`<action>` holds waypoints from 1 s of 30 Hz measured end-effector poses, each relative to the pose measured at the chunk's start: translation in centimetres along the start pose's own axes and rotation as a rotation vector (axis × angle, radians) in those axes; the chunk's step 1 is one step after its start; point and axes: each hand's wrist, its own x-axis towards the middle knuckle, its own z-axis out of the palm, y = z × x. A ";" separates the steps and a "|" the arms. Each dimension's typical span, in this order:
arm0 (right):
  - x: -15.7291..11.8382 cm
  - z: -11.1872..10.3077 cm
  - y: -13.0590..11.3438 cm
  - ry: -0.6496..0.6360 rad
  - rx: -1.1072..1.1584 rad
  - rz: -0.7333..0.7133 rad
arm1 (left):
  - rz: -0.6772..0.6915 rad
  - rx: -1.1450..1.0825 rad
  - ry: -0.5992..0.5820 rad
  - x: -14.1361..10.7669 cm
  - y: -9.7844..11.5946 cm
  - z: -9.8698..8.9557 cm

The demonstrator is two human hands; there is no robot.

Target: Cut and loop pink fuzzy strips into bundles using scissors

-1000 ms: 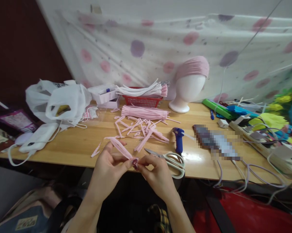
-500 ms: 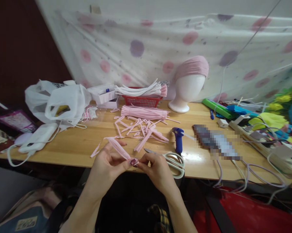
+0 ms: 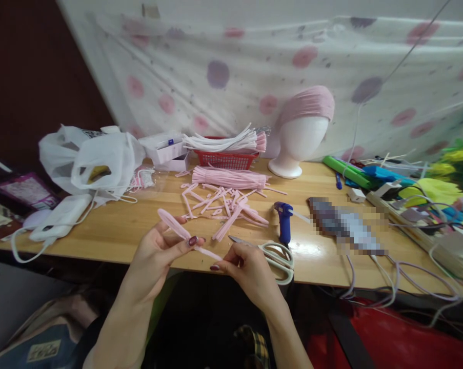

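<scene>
My left hand (image 3: 164,246) pinches a pink pipe cleaner (image 3: 173,224) bent into a narrow loop, its rounded end pointing up and to the left. From that pinch a straight tail runs down to my right hand (image 3: 243,264), whose thumb and finger are closed on its end. Both hands are just over the table's front edge. Behind them lies a scatter of short pink pipe cleaner pieces (image 3: 227,202). Scissors with pale handles (image 3: 279,261) lie beside my right hand, blades partly hidden. A blue glue gun (image 3: 283,223) lies just beyond them.
A pink pipe cleaner bundle (image 3: 229,178) lies before a red basket (image 3: 225,160) of white and pink stems. Behind stands a white foam head (image 3: 298,143) with a pink cap. White plastic bags (image 3: 100,159) are left; a power strip (image 3: 404,220) and cables are right.
My hands have moved apart, the left one going left. A straight length of pink pipe cleaner now shows between them, and the loop has shifted left with my left hand.
</scene>
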 end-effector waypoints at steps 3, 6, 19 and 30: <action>-0.3 -0.4 -0.2 0.015 0.003 -0.027 | 0.019 -0.078 0.058 0.2 0.2 -0.1; -0.4 -0.3 -0.1 0.059 -0.009 -0.026 | 0.023 -0.092 0.086 0.3 0.1 -0.3; -1.2 -0.9 1.5 0.142 -0.010 -0.041 | 0.120 -0.021 0.153 3.1 0.1 -2.0; -1.1 0.8 2.4 -0.001 0.072 -0.022 | 0.036 -0.058 0.053 2.5 -2.1 -0.9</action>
